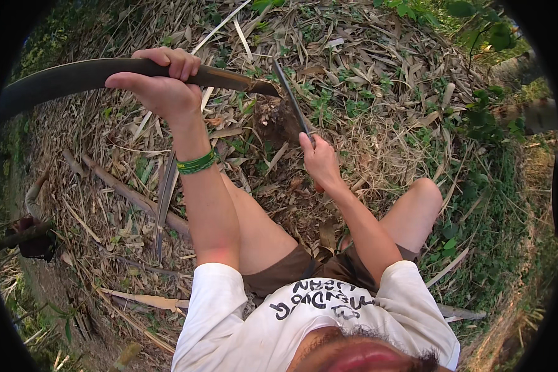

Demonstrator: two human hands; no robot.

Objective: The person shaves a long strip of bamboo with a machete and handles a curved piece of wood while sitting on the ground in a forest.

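Nearest are a white cotton T-shirt with black hand-drawn lettering (223,310) and brown fabric shorts (273,268); the wearer's bare knees are bent and spread apart. A green woven-looking wristband (196,163) circles the left wrist.

The hands are well apart from each other, each closed on something. The right hand (321,162), ahead of the body, is wrapped round the grip of a long, straight, dark metal blade (291,99), which slants up and to the left. Farther out, the left hand (167,84) clasps a long, dark-brown, curved bamboo-like strip (74,72), its fingers over the top and its thumb along the lower side. The strip arches from the left rim to a tapered, paler-patched end over a rough brown woody stump (268,121). The blade stands just beside that end; whether they touch cannot be told.

Around the stump, the ground is covered in dry tan leaves (359,68) and small green weeds. A brown round stick (127,191) lies to the left. Toward the far right edge are green leafy plants (480,124) and a greyish trunk (539,116).
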